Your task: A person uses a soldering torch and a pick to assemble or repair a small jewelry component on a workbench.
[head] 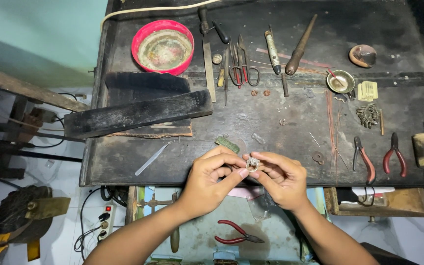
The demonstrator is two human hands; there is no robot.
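Observation:
Both my hands meet above the front edge of a dark, worn workbench (271, 132). My left hand (212, 179) and my right hand (280, 179) pinch a small silvery ornate ring (252, 164) between thumbs and fingertips. The ring's decorated top faces up toward the camera. My forearms come in from the bottom of the view.
On the bench lie a red bowl (163, 46), a black wooden block (138, 113), tweezers (153, 158), scissors (244, 66), files and awls (300, 44), a small metal dish (340, 81), and two red-handled pliers (379, 157). Another red-handled pliers (236, 238) lies in the open drawer below.

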